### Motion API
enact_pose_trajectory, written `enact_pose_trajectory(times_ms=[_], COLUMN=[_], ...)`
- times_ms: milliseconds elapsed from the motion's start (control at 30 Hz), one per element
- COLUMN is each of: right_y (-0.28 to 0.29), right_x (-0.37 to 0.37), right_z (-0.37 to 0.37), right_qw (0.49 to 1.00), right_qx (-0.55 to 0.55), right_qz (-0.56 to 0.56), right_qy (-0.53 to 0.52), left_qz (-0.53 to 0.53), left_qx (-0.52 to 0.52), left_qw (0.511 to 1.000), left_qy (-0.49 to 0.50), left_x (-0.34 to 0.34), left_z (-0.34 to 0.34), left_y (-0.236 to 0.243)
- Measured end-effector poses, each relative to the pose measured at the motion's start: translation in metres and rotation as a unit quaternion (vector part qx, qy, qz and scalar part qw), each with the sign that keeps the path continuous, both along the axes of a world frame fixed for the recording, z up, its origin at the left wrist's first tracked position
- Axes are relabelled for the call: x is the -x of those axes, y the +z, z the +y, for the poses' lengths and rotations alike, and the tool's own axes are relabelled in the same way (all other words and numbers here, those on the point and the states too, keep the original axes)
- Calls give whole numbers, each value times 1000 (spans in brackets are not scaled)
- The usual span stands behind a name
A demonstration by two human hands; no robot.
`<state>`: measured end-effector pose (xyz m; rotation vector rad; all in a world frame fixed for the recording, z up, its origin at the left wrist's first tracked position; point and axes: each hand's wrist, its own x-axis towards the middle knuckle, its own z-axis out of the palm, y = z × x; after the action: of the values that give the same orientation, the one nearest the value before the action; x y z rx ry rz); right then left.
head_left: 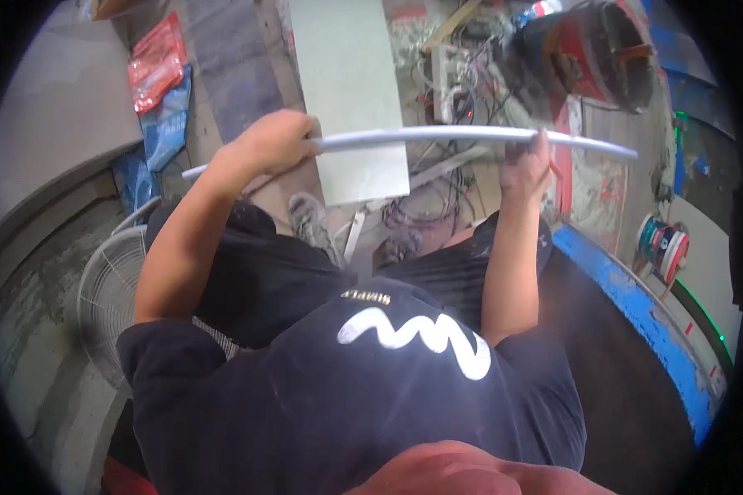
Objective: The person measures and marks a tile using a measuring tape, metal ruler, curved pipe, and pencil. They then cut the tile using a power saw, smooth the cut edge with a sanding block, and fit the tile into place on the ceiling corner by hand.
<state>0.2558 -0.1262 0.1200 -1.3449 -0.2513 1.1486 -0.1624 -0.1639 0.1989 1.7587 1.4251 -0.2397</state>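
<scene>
A long, thin, pale grey strip (437, 134) stretches across in front of me, held up level above my knees. It looks slightly bowed, though the lens bends straight edges too. My left hand (274, 142) is wrapped around it left of the middle, and its end sticks out past my wrist. Farther right, my right hand (527, 172) grips it from below with fingers closed, a short length reaching beyond. Behind the strip lies a pale flat board (351, 74), its near end between my hands.
Tangled cables (437, 206) lie on the floor near my shoe (309, 221). A dark bucket (545, 62) rests tipped at the far right, and a wire spool (663, 247) is nearer. Red (157, 62) and blue (165, 128) bags are at the left, with a fan guard (107, 289) beside me.
</scene>
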Motion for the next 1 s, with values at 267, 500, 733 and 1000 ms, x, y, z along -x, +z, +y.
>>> enact_pose_trajectory(times_ms=[267,500,733,1000], right_y=[-42,-41,-22,-32], right_x=[21,26,33,38], right_z=[-25,-61,-80,-70], right_qw=[991,994,990,991], right_qx=[53,83,104,69], right_qz=[86,53,32,19], right_qy=[92,48,87,111], left_qz=[-50,-27,-13,-149], left_qx=[81,121,-188,-239], left_qw=[995,989,979,847], left_qy=[42,86,-78,-451], left_x=[24,21,-7,-51], left_z=[-11,-26,-18,26], left_y=[-17,-12,-4,-47])
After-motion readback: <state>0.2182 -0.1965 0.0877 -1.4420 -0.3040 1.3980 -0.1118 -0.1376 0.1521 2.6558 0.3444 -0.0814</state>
